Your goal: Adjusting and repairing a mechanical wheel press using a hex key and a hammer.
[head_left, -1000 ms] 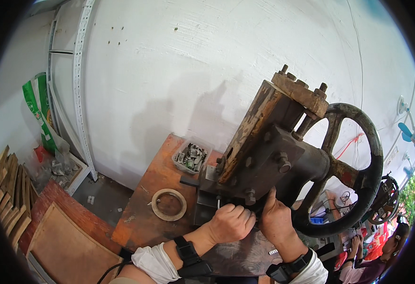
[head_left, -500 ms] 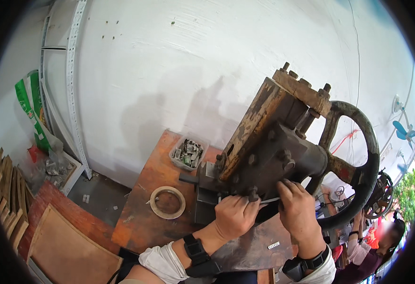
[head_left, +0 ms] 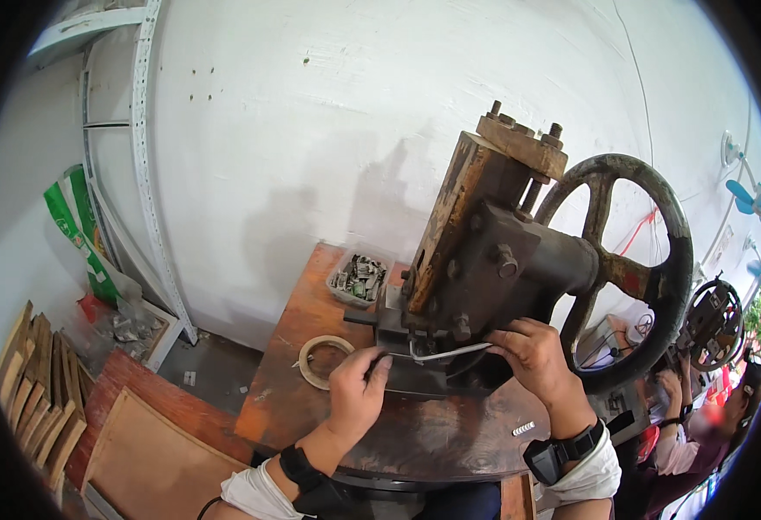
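A dark metal hand press (head_left: pixel 502 269) with worn yellow paint stands on the wooden table. My right hand (head_left: pixel 532 355) is closed around the end of a silver L-shaped hex key (head_left: pixel 450 352). The key's long arm lies across the lower front of the press, and its short bent end points up beside the press's lower part; whether it sits in a screw I cannot tell. My left hand (head_left: pixel 356 388) is pinched at the left end of the press's base. A thin dark end shows at its fingertips, too small to name.
A clear plastic box (head_left: pixel 360 277) of small metal pieces stands behind the press. A tan ring (head_left: pixel 307 364) lies left of my left hand. A small white strip (head_left: pixel 523 428) rests at the table's right. The large handwheel (head_left: pixel 679 260) rises at right. Another person works farther right.
My left hand has moved left, away from the right hand. The hex key now shows between them, its other end in my right hand. The whole view has shifted a little.
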Demonstrator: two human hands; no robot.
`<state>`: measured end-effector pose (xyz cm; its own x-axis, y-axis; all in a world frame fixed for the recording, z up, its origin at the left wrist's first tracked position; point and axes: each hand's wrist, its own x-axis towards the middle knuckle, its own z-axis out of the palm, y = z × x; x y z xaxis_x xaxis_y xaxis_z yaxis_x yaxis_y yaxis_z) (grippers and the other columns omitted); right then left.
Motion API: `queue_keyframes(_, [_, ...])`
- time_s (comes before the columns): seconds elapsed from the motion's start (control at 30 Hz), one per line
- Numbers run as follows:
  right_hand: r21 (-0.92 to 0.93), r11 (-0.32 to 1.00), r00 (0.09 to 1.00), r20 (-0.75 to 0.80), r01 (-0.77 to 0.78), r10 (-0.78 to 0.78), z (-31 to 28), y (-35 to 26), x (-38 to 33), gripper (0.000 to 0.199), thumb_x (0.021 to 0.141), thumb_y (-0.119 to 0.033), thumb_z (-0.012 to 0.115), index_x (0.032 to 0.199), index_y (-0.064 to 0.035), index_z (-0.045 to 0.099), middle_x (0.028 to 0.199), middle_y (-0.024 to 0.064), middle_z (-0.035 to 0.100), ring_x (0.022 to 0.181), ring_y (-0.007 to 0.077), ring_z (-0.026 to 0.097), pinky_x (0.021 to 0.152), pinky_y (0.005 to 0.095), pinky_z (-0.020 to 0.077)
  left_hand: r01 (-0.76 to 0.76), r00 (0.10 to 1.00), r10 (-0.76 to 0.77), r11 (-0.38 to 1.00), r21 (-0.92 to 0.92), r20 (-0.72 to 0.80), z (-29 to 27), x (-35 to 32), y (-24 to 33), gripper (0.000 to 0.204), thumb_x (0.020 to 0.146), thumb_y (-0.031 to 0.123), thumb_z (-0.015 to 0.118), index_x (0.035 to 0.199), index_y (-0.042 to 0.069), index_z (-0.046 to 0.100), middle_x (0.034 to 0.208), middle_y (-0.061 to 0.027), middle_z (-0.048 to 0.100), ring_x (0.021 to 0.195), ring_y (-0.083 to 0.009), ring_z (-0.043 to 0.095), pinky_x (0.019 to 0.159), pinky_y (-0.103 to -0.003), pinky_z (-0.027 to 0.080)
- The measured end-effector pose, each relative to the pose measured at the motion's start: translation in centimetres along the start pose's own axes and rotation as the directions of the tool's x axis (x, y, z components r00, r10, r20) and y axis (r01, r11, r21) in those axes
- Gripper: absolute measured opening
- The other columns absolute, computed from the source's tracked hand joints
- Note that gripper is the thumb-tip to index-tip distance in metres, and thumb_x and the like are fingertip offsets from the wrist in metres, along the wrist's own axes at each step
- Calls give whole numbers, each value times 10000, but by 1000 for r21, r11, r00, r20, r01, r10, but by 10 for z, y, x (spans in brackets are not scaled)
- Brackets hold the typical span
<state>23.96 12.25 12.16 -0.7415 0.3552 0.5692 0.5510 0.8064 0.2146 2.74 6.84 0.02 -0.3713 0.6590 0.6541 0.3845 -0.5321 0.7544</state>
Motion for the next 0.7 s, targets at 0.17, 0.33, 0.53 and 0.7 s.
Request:
queue_keyframes(0.17, [-69, 997, 998, -55, 19, -23, -10, -15, 10, 188, 594, -60, 646, 781, -80, 650, 714, 43, 590, 629, 231, 555, 573, 336, 456, 441, 883, -378, 871, -217, 278, 10, 12, -2, 286, 891, 214, 517, 928, -56, 605, 757, -97, 632, 655, -137, 564, 610, -243, 427])
queue_keyframes(0.33, [182, 969, 986, 11, -167, 168, 4, 1, -4, 145, 663, -77, 686, 800, -49, 647, 678, 87, 588, 649, 273, 571, 602, 358, 472, 531, 825, -422, 805, -263, 375, 11, 14, -4, 374, 918, 294, 468, 900, -51, 610, 776, -85, 634, 647, -121, 565, 587, -233, 428])
queue_keyframes(0.53, [279, 956, 990, -80, -90, 117, 4, -7, 4, 207, 611, -9, 692, 811, -30, 643, 702, 107, 599, 665, 275, 577, 586, 347, 473, 652, 756, -480, 611, -448, 445, 12, 16, -7, 334, 900, 278, 499, 913, -45, 586, 795, -97, 625, 652, -152, 583, 562, -252, 449])
queue_keyframes(0.7, [199, 979, 999, -15, 36, -33, -14, -7, 19, 201, 602, -1, 676, 799, -29, 646, 707, 97, 601, 661, 261, 574, 587, 343, 478, 749, 658, -584, 447, -488, 475, 17, 29, 2, 283, 860, 253, 567, 856, -30, 578, 789, -103, 615, 644, -173, 588, 530, -271, 451])
